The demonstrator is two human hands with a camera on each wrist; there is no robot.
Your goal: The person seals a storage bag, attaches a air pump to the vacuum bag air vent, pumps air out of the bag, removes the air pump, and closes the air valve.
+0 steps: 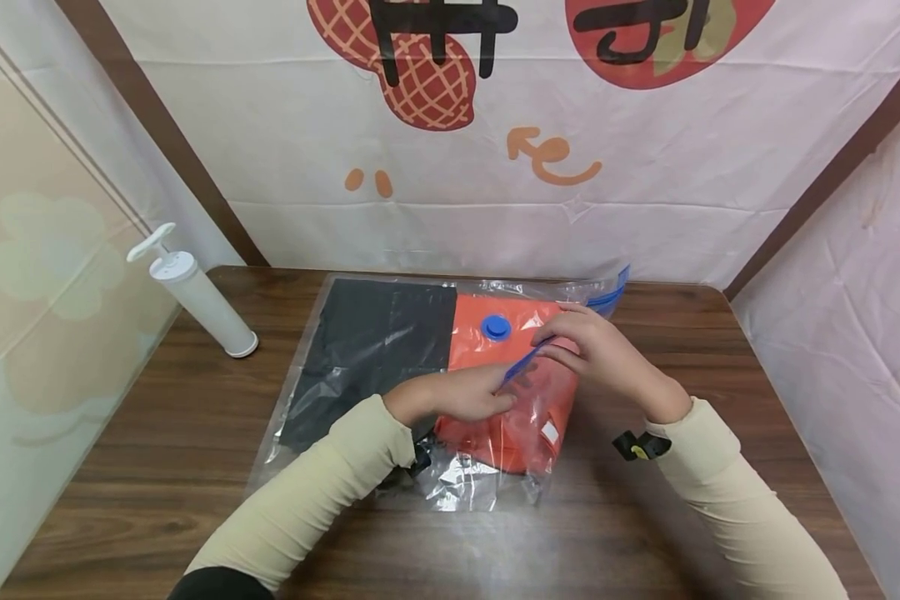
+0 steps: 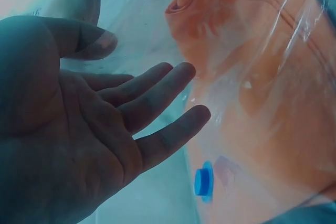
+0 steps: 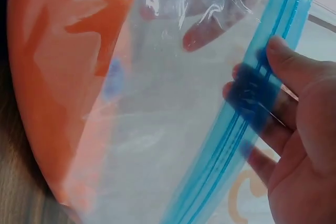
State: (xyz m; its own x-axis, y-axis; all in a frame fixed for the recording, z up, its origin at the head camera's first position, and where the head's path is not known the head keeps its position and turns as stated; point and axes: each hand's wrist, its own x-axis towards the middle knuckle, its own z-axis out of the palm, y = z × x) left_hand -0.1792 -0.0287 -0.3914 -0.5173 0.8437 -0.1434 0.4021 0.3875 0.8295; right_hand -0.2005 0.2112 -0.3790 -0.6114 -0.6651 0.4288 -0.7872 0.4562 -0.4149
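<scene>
A clear vacuum storage bag (image 1: 465,492) lies flat on the table with a folded dark cloth (image 1: 375,350) and an orange garment (image 1: 506,454) inside. Over the orange part sits a round blue valve (image 1: 496,327). My right hand (image 1: 596,346) pinches the blue zip strip (image 3: 218,156) at the bag's right end between thumb and fingers, lifting that edge. My left hand (image 1: 461,394) reaches across the orange garment beside the lifted edge; in the left wrist view its fingers (image 2: 170,135) are extended and spread, with nothing gripped. Through the film, the right wrist view shows left fingertips (image 3: 202,38).
A white hand pump (image 1: 206,304) stands tilted in view at the table's left side, its handle up. Behind the brown wooden table (image 1: 150,450) hangs a printed white cloth (image 1: 645,175), with more cloth along both sides.
</scene>
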